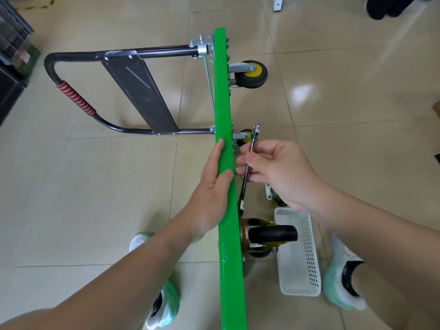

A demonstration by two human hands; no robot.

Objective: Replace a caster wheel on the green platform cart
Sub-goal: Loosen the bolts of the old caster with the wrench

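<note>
The green platform cart (223, 96) stands on its side edge, deck to the left and underside to the right. My left hand (212, 186) grips its upper edge, thumb over the rim. My right hand (273, 170) pinches a metal wrench (248, 163) beside the underside, its ring end up near a small yellow-hubbed caster (244, 136). A far caster (252, 73) and a near black swivel caster (271, 233) stick out to the right. A loose caster (272, 194) lies on the floor, partly hidden behind my right wrist.
The cart's black folding handle (78, 98) with a red grip lies out to the left on the tiled floor. A white perforated basket (300, 253) sits at the right by my feet (342, 282). Black crates (12, 44) stand at the far left.
</note>
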